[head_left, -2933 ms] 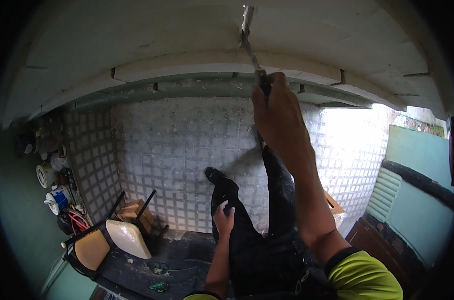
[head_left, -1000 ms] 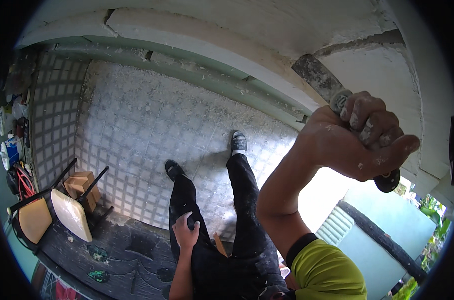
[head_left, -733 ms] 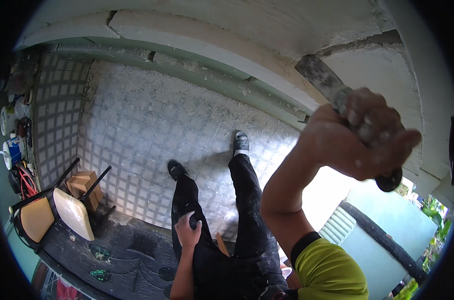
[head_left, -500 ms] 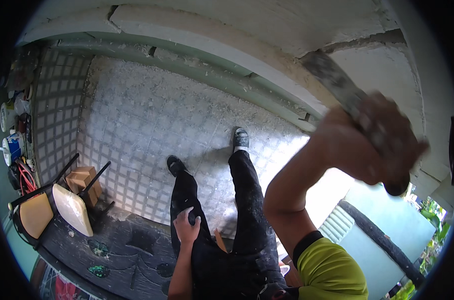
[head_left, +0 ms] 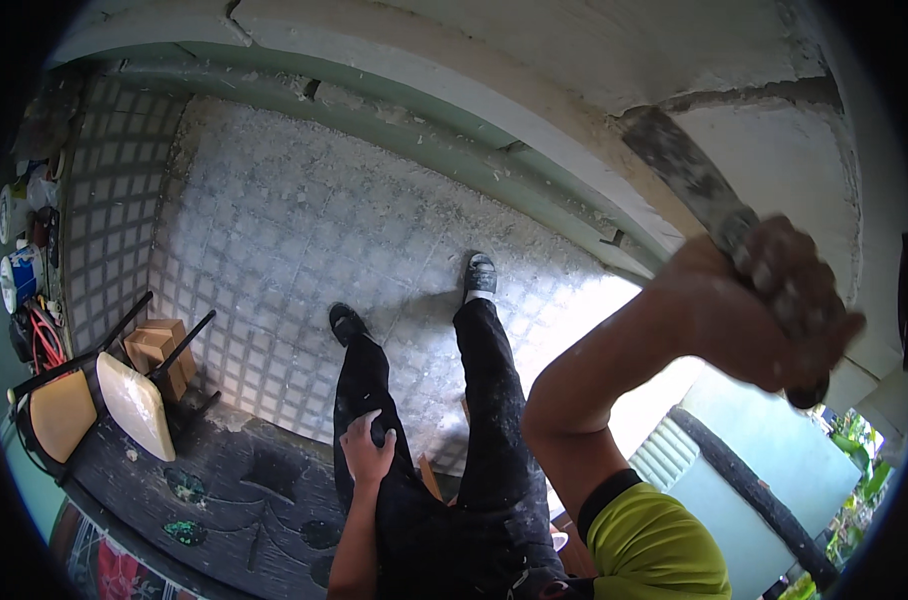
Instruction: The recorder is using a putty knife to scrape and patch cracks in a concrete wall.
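Note:
My right hand (head_left: 774,290) is raised at the right, its fingers wrapped round the handle of a flat metal scraper (head_left: 689,165). The long blade is smeared with pale plaster, and its tip points up and left to a rough crack (head_left: 744,97) in the pale wall surface. The dark butt of the handle shows below the fist. Low in the middle, my left hand (head_left: 367,447) lies against my dark trouser leg with its fingers curled. Something dark and rounded shows between thumb and fingers; whether it is an object or the trouser cloth is unclear.
Dust and chips cover the tiled floor (head_left: 274,230). At the lower left, a chair with a pale seat (head_left: 134,405) stands by a cardboard box (head_left: 161,350) and a black carved panel (head_left: 264,505). Buckets and a red hose (head_left: 46,338) line the left side. A ledge (head_left: 454,65) runs overhead.
My right hand and the scraper have shifted slightly right and down, and the blade is less blurred. My left hand stays on the leg; the view has moved a little.

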A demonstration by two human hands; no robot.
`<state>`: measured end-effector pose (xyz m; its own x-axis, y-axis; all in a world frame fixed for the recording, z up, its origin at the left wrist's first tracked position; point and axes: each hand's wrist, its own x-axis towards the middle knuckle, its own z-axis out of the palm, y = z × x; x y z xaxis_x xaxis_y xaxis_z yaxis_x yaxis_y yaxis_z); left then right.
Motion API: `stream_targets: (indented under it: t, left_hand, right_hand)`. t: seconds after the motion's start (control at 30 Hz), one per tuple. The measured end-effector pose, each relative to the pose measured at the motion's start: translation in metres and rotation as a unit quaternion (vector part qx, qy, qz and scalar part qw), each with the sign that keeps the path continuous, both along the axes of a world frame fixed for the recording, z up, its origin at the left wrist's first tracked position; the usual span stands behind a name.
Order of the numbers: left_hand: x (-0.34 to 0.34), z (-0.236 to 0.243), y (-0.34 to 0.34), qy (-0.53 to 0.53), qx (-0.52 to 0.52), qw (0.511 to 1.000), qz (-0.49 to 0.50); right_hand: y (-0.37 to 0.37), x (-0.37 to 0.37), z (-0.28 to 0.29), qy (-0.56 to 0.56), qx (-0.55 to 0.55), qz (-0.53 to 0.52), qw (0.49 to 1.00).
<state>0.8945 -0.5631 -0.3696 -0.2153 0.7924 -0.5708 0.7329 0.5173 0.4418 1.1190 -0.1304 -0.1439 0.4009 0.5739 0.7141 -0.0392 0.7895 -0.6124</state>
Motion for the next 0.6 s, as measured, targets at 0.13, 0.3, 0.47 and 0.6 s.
stream_targets:
  t: [0.13, 0.3, 0.47, 0.6]
  left_hand:
    - [-0.001, -0.002, 0.004, -0.004, 0.019, 1.0, -0.006]
    - [0.002, 0.004, -0.005, -0.008, 0.005, 1.0, 0.0]
    - [0.003, 0.001, 0.003, -0.003, 0.008, 1.0, -0.003]
    - [-0.005, -0.001, -0.002, -0.006, 0.002, 1.0, 0.011]
  right_hand:
    - [0.021, 0.005, -0.018, -0.028, 0.01, -0.071, 0.997]
    - [0.031, 0.003, -0.034, -0.003, 0.029, -0.06, 0.998]
    - [0.025, -0.019, -0.025, 0.061, 0.032, -0.006, 0.998]
    - [0.011, 0.009, -0.007, -0.087, 0.096, 0.129, 0.983]
